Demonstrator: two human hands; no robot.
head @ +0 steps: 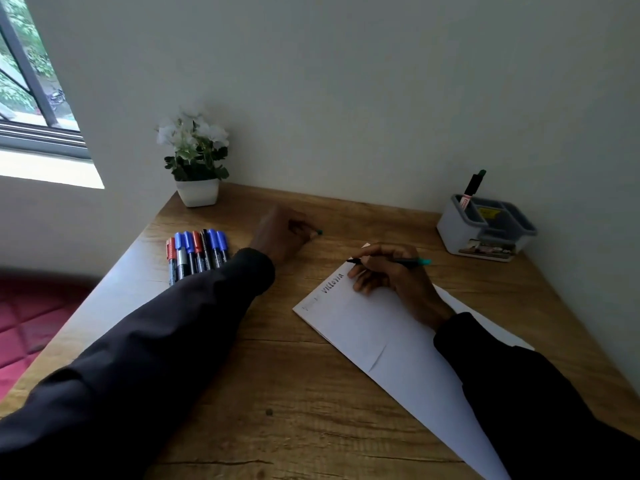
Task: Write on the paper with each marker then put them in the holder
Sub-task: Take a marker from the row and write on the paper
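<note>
Right hand (391, 275): is gripping the green marker (398, 261) in a writing hold, with the fingers curled and pinching the barrel close to the tip and the heel of the hand resting on the paper (381, 327).
Green marker: is lying almost level over the far end of the paper, its dark tip pointing toward the left edge of the table (284, 393). Whether the tip is touching the sheet cannot be told.
Left hand (287, 233): is resting on the table toward the far edge. Its fingers are curled in and pinching what is probably the cap (318, 232), a small green end peeking out.
Paper: is lying flat and askew toward the right edge, thin and white, with a faint crease and a dark written word near its far end.
Capped markers (197, 254): are waiting side by side near the left edge. They are slim round barrels with red, blue and black caps.
Holder (485, 233): is sitting at the far right corner, grey plastic with several compartments. One stored marker (473, 185) is leaning in the back left one.
Handling: the markers are looking light, stiff and smooth, so they are likely to roll. Mid-barrel is seeming the best place to take hold, and the paper is likely to slide unless pinned.
Table: is showing matte wood grain with dark cracks.
</note>
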